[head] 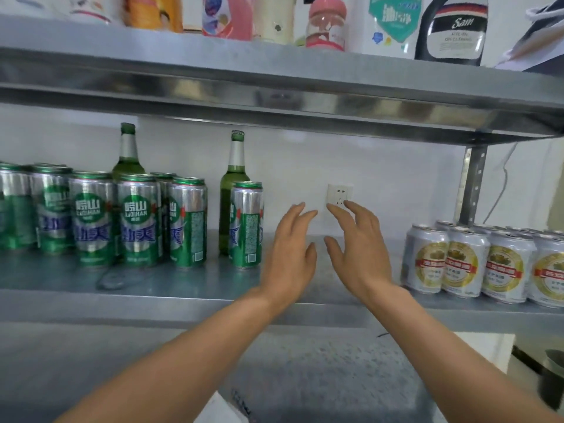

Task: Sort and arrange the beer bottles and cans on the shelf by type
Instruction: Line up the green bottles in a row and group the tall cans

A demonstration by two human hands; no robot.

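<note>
Head view: left hand (pixel 290 248) and right hand (pixel 357 248) hover spread and empty above the shelf (pixel 183 282). Green cans (pixel 137 221), two green bottles (pixel 233 178) among them, stand beyond the left hand. White-gold cans (pixel 467 264) cluster beyond the right hand, seemingly sorted already.

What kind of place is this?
Likely a home or back-room storage area: galvanised metal shelving holds green beer cans and white-and-gold cans, with household cleaner bottles on the shelf above.
</note>
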